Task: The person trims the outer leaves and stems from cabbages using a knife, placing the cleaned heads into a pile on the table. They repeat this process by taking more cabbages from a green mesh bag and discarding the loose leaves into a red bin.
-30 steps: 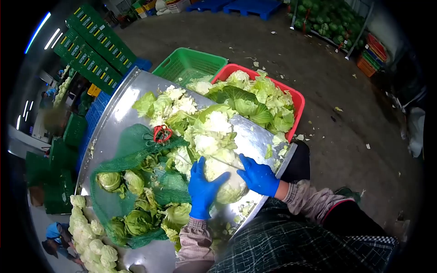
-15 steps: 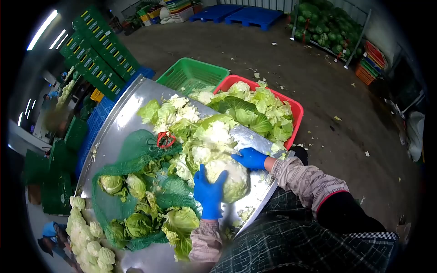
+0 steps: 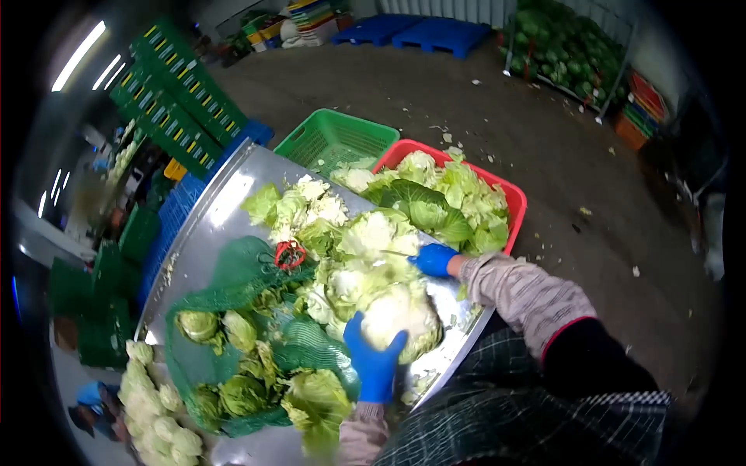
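Observation:
A pale, trimmed cabbage (image 3: 406, 314) sits on the steel table near its edge. My left hand (image 3: 375, 359), in a blue glove, grips its near-left side with thumb and fingers spread around it. My right hand (image 3: 435, 260), also blue-gloved, is closed beyond the cabbage, above the loose leaves. A thin, straight blade like a knife's (image 3: 395, 253) sticks out leftward from its fingers; the handle is hidden. Cut cabbage leaves (image 3: 377, 233) lie just past the cabbage. To the left, a green mesh bag (image 3: 225, 291) with a red tie holds several untrimmed cabbages (image 3: 242, 394).
A red crate (image 3: 514, 203) full of leaves and a green crate (image 3: 338, 132) stand against the table's far side. Trimmed cabbages (image 3: 159, 419) are piled at lower left. Stacked green crates (image 3: 175, 101) rise at upper left. A person (image 3: 97, 404) shows at lower left.
My right hand has drawn away from the cabbage, and a thin blade now shows at its fingers. My left hand stays on the cabbage. The whole view has shifted slightly.

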{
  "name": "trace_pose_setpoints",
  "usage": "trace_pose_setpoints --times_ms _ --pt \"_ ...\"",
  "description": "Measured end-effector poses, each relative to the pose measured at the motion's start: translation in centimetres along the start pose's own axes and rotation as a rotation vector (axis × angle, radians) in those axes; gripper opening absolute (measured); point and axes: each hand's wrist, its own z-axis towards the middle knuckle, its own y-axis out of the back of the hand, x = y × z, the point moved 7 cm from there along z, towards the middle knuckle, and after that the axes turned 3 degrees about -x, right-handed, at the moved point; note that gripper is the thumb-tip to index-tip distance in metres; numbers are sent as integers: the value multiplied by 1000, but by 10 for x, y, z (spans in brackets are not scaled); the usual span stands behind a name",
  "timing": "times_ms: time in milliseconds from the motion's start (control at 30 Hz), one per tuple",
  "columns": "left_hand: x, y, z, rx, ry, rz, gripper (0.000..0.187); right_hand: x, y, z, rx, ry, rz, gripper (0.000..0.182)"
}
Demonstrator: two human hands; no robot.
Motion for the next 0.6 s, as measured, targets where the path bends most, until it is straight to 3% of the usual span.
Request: trace_pose_setpoints --times_ms 67,133,200,233,267,333,367,400,500,600 --pt "4 -2 -19 -104 170 -103 92 33 1 7 261 12 203 53" --pt "-15 1 -7 -52 202 -6 94 59 46 -5 89 -80 211 49" --pt "-43 11 12 81 220 482 101 68 76 -45 -81 -154 132 44" --pt "-46 13 19 -19 22 518 107 73 84 -67 -72 -108 103 41" --pt "-54 12 25 -36 -95 429 111 72 85 -89 -61 -65 77 37" --pt "-39 0 29 50 45 152 116 53 64 -119 -252 22 275 32" --pt "-37 -3 34 63 70 190 117 69 89 -137 -309 -100 382 33" --pt "-35 -6 39 75 97 231 117 80 89 -149 -454 69 356 44" --pt "-30 -10 41 90 109 319 123 96 71 -163 -314 -41 207 63" --pt "-34 -11 42 32 93 275 125 98 67 -156 -315 -70 119 65"
